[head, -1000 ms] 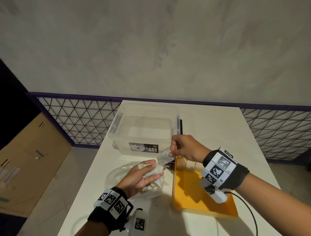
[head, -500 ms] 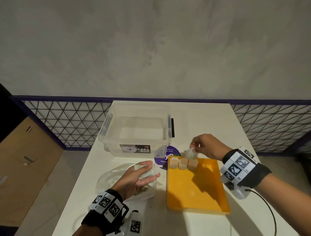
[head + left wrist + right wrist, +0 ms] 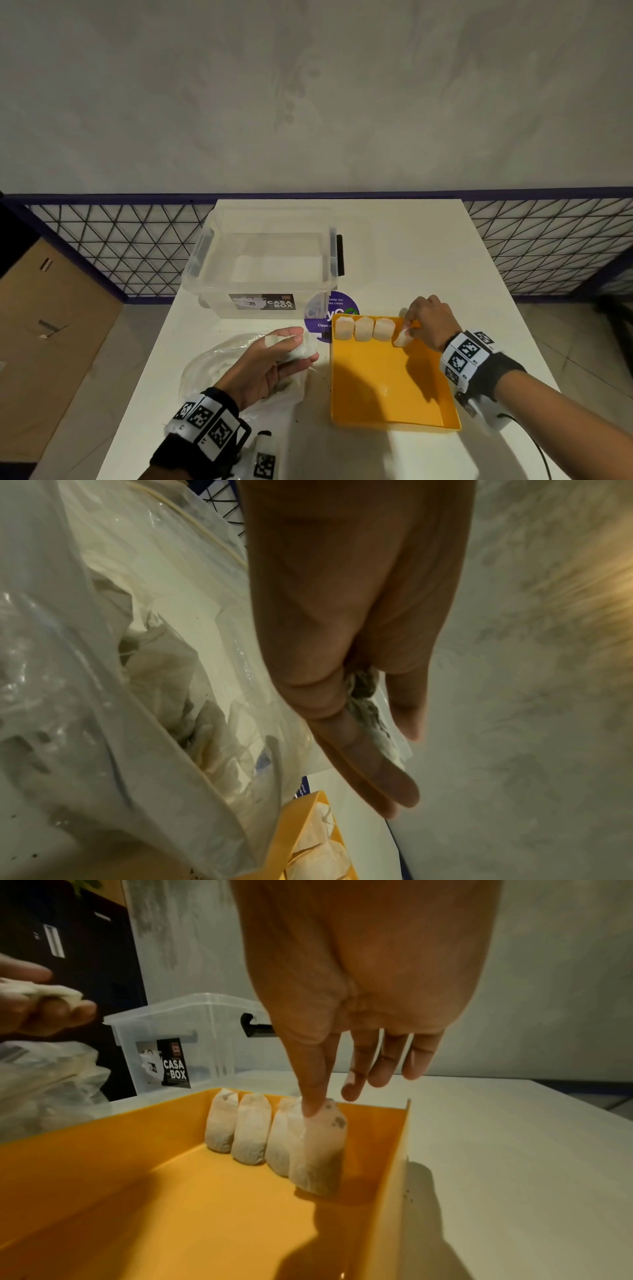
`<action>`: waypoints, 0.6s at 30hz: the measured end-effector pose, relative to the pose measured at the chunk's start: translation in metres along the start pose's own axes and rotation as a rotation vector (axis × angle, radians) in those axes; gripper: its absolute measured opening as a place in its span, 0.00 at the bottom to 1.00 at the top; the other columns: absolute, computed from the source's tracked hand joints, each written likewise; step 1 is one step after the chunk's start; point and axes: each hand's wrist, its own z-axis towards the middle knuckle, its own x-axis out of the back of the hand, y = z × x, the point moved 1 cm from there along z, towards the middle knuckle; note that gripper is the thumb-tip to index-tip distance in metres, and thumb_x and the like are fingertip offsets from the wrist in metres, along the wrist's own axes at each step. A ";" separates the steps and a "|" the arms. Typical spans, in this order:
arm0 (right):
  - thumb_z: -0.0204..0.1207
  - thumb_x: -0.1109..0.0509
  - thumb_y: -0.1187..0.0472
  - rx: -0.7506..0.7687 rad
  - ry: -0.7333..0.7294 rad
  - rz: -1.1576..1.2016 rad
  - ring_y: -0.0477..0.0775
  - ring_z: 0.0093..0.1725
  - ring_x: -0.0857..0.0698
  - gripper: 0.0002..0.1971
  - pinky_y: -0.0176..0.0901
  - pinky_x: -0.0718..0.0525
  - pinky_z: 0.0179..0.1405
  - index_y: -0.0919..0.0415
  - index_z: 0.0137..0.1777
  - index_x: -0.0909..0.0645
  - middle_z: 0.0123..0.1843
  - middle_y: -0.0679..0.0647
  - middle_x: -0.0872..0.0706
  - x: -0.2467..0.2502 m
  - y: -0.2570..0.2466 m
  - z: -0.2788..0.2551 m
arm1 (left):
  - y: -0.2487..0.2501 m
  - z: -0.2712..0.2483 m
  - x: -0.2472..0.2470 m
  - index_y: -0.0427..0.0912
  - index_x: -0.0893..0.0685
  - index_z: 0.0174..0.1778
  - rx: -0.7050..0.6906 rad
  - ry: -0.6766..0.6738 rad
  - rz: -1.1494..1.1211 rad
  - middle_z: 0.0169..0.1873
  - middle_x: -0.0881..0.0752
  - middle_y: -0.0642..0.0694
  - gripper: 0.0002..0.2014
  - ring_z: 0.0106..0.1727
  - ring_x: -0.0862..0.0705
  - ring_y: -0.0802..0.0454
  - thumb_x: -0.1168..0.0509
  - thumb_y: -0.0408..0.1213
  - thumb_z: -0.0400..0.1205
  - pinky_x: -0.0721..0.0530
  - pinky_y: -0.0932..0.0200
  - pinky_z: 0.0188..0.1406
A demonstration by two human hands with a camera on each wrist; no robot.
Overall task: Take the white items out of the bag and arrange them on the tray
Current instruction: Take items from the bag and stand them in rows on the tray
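- Right hand pinching a white sachet at far right of yellow tray, beside three sachets in a row.
- Left hand gripping another sachet above the clear bag.

A clear storage box stands beside a purple sticker.
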 end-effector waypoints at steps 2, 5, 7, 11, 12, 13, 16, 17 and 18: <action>0.77 0.33 0.53 0.004 -0.001 -0.017 0.54 0.66 0.29 0.10 0.44 0.32 0.63 0.47 0.55 0.16 0.66 0.50 0.23 -0.004 0.000 0.002 | -0.001 0.000 0.001 0.31 0.24 0.67 -0.013 0.003 0.031 0.58 0.14 0.29 0.19 0.56 0.12 0.38 0.35 0.32 0.81 0.10 0.57 0.46; 0.78 0.35 0.53 0.021 0.011 -0.041 0.54 0.66 0.30 0.11 0.44 0.33 0.63 0.46 0.57 0.18 0.66 0.50 0.24 -0.007 -0.001 0.003 | -0.002 0.002 0.001 0.31 0.25 0.68 -0.021 -0.009 0.085 0.58 0.14 0.30 0.20 0.58 0.13 0.39 0.34 0.35 0.81 0.12 0.58 0.48; 0.78 0.36 0.53 0.031 0.018 -0.051 0.54 0.66 0.30 0.12 0.44 0.33 0.64 0.46 0.59 0.19 0.66 0.50 0.24 -0.009 -0.001 0.004 | -0.003 0.003 0.001 0.30 0.25 0.68 -0.013 -0.002 0.101 0.57 0.13 0.30 0.20 0.56 0.12 0.39 0.35 0.35 0.82 0.12 0.58 0.49; 0.79 0.38 0.53 0.038 0.047 -0.056 0.53 0.66 0.30 0.14 0.43 0.33 0.64 0.46 0.63 0.21 0.66 0.49 0.24 -0.010 -0.001 0.005 | -0.003 0.005 0.000 0.31 0.23 0.66 0.001 0.005 0.106 0.54 0.12 0.32 0.17 0.53 0.11 0.40 0.37 0.34 0.83 0.11 0.58 0.47; 0.79 0.38 0.53 0.043 0.055 -0.056 0.53 0.66 0.30 0.14 0.43 0.34 0.64 0.47 0.64 0.21 0.66 0.49 0.24 -0.010 -0.001 0.006 | -0.003 0.005 0.000 0.31 0.23 0.65 0.003 0.008 0.102 0.52 0.11 0.33 0.16 0.53 0.11 0.40 0.37 0.33 0.83 0.11 0.58 0.46; 0.79 0.38 0.54 0.050 0.062 -0.056 0.53 0.66 0.30 0.14 0.43 0.34 0.64 0.47 0.63 0.21 0.66 0.49 0.24 -0.010 -0.001 0.005 | -0.003 0.005 -0.001 0.32 0.22 0.65 0.007 0.010 0.101 0.51 0.10 0.34 0.15 0.52 0.10 0.40 0.37 0.32 0.83 0.11 0.59 0.45; 0.78 0.37 0.55 0.061 0.085 -0.045 0.52 0.66 0.30 0.13 0.42 0.34 0.64 0.48 0.61 0.22 0.66 0.48 0.24 -0.010 -0.001 0.005 | -0.003 0.004 -0.004 0.35 0.21 0.61 0.028 -0.017 0.095 0.49 0.09 0.36 0.12 0.52 0.10 0.40 0.36 0.29 0.82 0.11 0.58 0.45; 0.77 0.36 0.56 0.061 0.094 -0.041 0.52 0.66 0.29 0.12 0.42 0.34 0.64 0.49 0.60 0.22 0.65 0.48 0.23 -0.010 -0.001 0.005 | -0.002 0.003 -0.005 0.36 0.20 0.60 0.029 -0.032 0.099 0.49 0.09 0.36 0.13 0.52 0.10 0.40 0.34 0.29 0.80 0.11 0.58 0.46; 0.77 0.36 0.56 0.060 0.105 -0.036 0.52 0.66 0.29 0.12 0.42 0.34 0.64 0.50 0.60 0.23 0.65 0.48 0.23 -0.009 -0.001 0.005 | -0.002 0.002 -0.006 0.37 0.20 0.60 0.025 -0.047 0.101 0.50 0.10 0.35 0.16 0.52 0.10 0.40 0.33 0.31 0.76 0.11 0.57 0.47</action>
